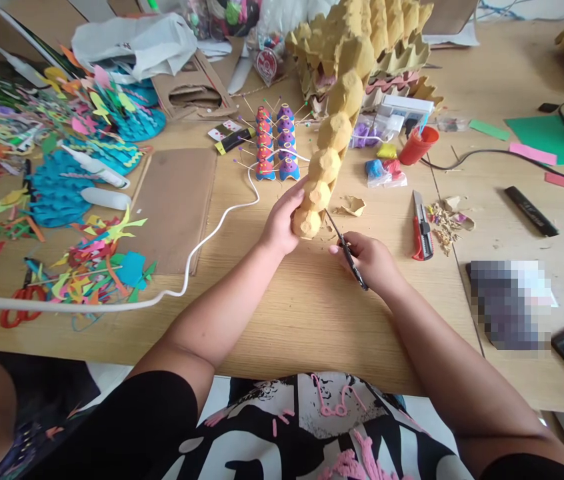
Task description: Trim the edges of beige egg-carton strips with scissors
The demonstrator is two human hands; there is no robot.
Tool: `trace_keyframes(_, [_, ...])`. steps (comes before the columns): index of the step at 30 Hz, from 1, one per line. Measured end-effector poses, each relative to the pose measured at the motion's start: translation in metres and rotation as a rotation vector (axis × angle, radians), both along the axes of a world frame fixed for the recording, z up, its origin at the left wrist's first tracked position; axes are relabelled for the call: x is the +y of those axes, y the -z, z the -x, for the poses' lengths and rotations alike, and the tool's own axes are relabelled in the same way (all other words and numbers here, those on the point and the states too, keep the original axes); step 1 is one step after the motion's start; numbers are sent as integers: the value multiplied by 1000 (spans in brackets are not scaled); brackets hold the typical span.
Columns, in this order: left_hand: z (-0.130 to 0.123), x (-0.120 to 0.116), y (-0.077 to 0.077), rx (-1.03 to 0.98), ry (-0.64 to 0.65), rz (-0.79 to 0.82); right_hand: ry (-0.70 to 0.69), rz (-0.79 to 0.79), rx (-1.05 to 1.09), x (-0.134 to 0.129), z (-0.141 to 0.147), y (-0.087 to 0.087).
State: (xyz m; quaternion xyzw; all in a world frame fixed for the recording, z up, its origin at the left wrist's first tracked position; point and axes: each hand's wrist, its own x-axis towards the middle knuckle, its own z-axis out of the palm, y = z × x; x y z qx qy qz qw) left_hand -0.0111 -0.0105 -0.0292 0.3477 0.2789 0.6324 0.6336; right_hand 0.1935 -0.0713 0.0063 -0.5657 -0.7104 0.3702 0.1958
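A long yellow strip of egg-carton cups (329, 163) slants up and away above the table. My left hand (285, 220) is wrapped round its near end from the left side. In my right hand (369, 261) are black-handled scissors (346, 252), their blades reaching the right edge of the strip near the lowest cups. A torn carton scrap (355, 205) lies on the table just right of the strip. Behind my left hand stand two short painted rows of carton cups, one red and blue (265, 143), one purple and blue (288, 142), with pins sticking out.
A red box cutter (422, 227) lies beside carton shavings (449, 223) on the right. A white cable (222, 217) crosses the left side over brown cardboard (175, 200). Paper cutouts and red-handled scissors (23, 305) lie left, near another person's arm. Stacked egg trays (397, 40) stand behind.
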Motion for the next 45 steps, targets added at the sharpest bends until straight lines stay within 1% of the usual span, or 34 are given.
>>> trace_keyframes(3, [4,1,-1,-69,33,74,-19,8,2,2,-1,1])
trace_keyframes(9, [9,0,-14,-181,85,220,-118,-2,5,5,-5,1])
trace_keyframes(11, [11,0,-17,-192,114,243,-136,-4,2,5,-6,1])
trace_keyframes(14, [13,-2,-20,-205,140,255,-123,-5,31,5,-7,2])
trace_keyframes(18, [12,-6,-25,-236,121,239,-75,16,165,2,-4,6])
trace_keyframes(22, [9,-9,-27,-167,117,230,-7,45,287,0,-1,11])
trace_keyframes(23, [8,-9,-26,-141,116,212,12,46,310,0,0,12])
trace_keyframes(25, [6,-10,-21,-88,113,118,51,40,353,0,1,14])
trace_keyframes(27, [4,-10,-14,-5,105,59,92,30,381,0,2,15])
trace_keyframes(29, [2,-10,-9,59,150,16,122,18,386,0,3,16])
trace_keyframes(31, [0,-10,-6,83,168,-2,124,15,360,-1,3,16])
trace_keyframes(35, [-4,-9,-4,56,100,21,98,-3,259,-2,4,14])
trace_keyframes(40, [-8,-8,-6,-36,-10,166,75,-45,169,-2,4,12])
trace_keyframes(45, [-8,-8,-12,3,-72,156,67,17,188,-1,3,12])
